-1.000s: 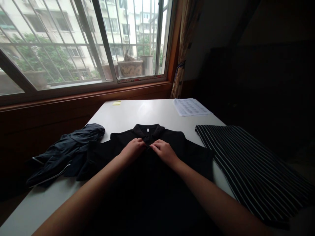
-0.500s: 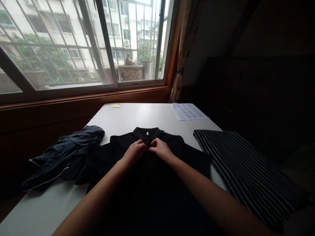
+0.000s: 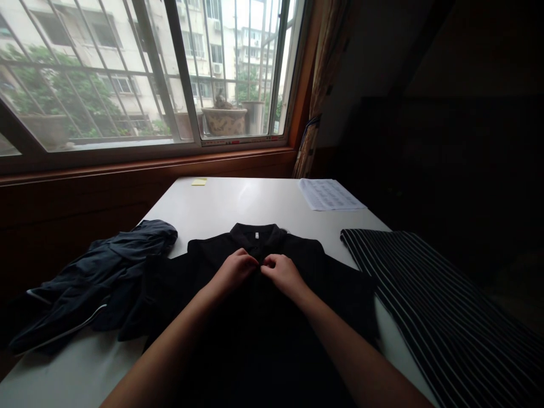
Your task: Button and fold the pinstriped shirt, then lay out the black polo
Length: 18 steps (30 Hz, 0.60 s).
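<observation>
A black polo shirt (image 3: 255, 317) lies face up on the white table (image 3: 238, 204), collar toward the window. My left hand (image 3: 234, 268) and my right hand (image 3: 281, 272) rest side by side just below the collar. Both have their fingers curled and pinched on the shirt's front placket, fingertips almost touching. What sits between the fingertips is too dark to make out.
A crumpled dark blue jacket (image 3: 97, 277) lies at the table's left edge. A black garment with white stripes (image 3: 442, 306) covers the right side. A printed sheet (image 3: 329, 194) and a yellow sticky note (image 3: 198, 182) lie at the far end, below the window (image 3: 140, 73).
My hands stay pinched together at the placket, shifted slightly lower on the shirt. The camera has tilted a little; nothing on the table has moved.
</observation>
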Available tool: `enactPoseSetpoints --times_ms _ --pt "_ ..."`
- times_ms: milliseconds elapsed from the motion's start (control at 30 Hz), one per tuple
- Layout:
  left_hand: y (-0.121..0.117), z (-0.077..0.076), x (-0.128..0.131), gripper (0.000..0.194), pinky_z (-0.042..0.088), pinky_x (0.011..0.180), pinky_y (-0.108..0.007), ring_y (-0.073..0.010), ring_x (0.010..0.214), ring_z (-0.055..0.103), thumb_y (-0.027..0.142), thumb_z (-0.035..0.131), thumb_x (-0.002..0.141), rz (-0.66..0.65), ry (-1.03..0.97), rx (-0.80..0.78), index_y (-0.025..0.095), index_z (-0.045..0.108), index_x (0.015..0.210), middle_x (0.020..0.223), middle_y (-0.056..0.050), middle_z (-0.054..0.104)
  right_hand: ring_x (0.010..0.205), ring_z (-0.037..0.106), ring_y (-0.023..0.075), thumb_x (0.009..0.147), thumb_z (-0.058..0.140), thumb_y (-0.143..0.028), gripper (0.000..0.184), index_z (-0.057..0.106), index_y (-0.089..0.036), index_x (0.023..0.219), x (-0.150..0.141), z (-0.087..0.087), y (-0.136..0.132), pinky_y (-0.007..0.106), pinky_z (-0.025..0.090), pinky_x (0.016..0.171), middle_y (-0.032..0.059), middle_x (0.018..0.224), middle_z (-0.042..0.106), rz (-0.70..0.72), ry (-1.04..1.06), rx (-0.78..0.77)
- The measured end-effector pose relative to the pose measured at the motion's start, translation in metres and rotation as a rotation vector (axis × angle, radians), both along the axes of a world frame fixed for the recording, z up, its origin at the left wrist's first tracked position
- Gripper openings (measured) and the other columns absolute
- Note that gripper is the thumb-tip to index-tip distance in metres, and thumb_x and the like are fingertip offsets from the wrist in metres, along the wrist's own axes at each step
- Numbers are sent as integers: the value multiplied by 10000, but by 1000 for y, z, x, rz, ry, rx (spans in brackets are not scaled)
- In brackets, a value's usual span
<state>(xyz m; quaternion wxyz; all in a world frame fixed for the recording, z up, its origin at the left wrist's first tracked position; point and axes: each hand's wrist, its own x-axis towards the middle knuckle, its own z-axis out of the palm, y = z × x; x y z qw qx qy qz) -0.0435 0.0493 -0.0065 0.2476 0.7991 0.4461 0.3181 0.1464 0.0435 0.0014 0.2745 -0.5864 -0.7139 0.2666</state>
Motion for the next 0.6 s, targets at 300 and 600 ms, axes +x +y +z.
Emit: enactPoseSetpoints --times_ms 300,600 --pt "-2 -9 0 106 527 727 -256 -148 814 630 188 622 892 -23 -53 36 201 726 909 934 -36 605 864 626 238 782 652 -210 77 729 -217 784 5 0 0 319 461 776 40 813 736 29 28 56" --pt "-4 0 -2 143 511 735 -245 -147 817 637 68 660 806 3 -25 -38 188 718 857 921 -19 602 809 581 251 837 627 -255 170 659 -219 673 7 -6 -1 381 452 767 50 734 694 19 6 141"
